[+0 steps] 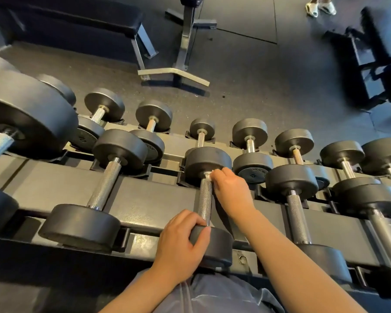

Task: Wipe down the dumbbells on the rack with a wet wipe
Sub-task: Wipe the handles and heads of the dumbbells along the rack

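Dumbbell (205, 201): lying on the rack's (145, 199) upper tier.
Left hand (182, 242): gripping its near head.
Right hand (229, 190): pinching the wet wipe (208, 175) against the handle's far end.

Matte black dumbbells (207, 199) with silver cross-hatched knurled handles sit on a dark grey rack (154, 199), a white wipe (209, 175) against one, above speckled charcoal floor (257, 91).

The dark dumbbell (205, 201) lies in the rack (158, 199), knurled handle bare; a white wipe (209, 175), seemingly bunched, sits at its far end.
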